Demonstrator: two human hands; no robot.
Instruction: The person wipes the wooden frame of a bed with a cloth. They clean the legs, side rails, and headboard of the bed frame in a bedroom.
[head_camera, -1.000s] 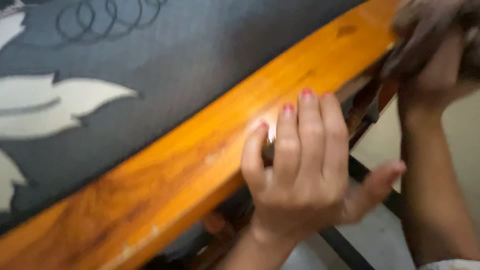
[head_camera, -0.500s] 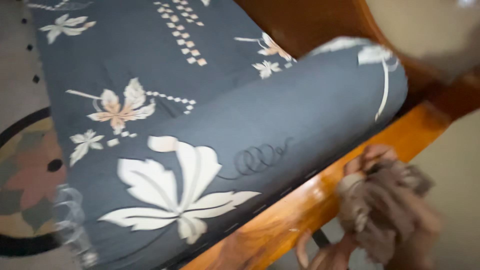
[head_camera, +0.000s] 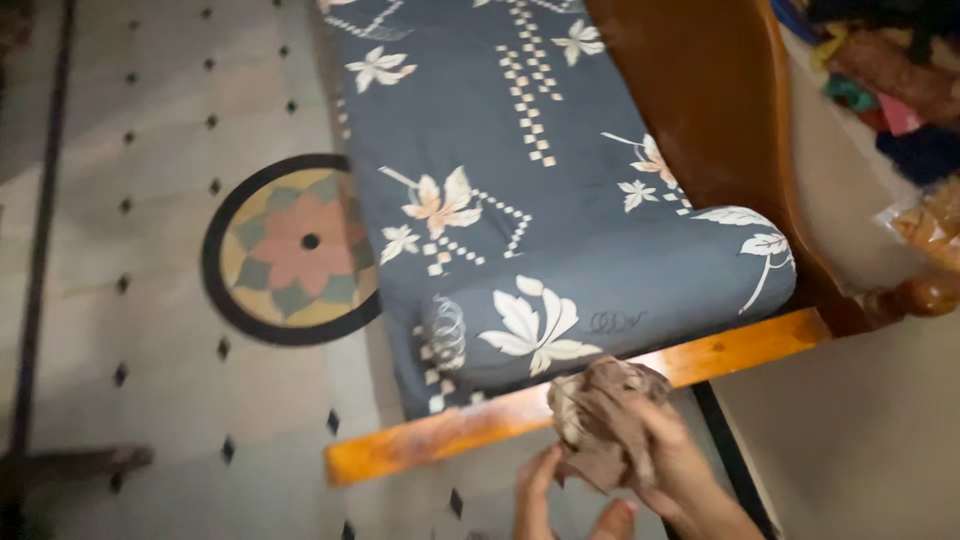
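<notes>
My right hand (head_camera: 672, 462) is closed around a crumpled brown cloth (head_camera: 603, 412), the fingers wrapped over its right side. My left hand (head_camera: 535, 495) sits just below and left of it, fingertips touching the cloth's lower edge; I cannot tell whether it grips or only steadies. The cloth lies against the wooden rail (head_camera: 470, 428) of the bed, which runs past my fingers on both sides. Just above my fingers, beyond the rail, is one dark grey mattress (head_camera: 500, 150) printed with pale leaves. To the right of my hands a dark bar (head_camera: 728, 450) slants down beside a plain wall (head_camera: 860, 440). Far left of my fingers, one round flower pattern (head_camera: 290, 248) marks the tiled floor (head_camera: 130, 330). Up right, clothes (head_camera: 890, 70) are heaped, too blurred to count.
</notes>
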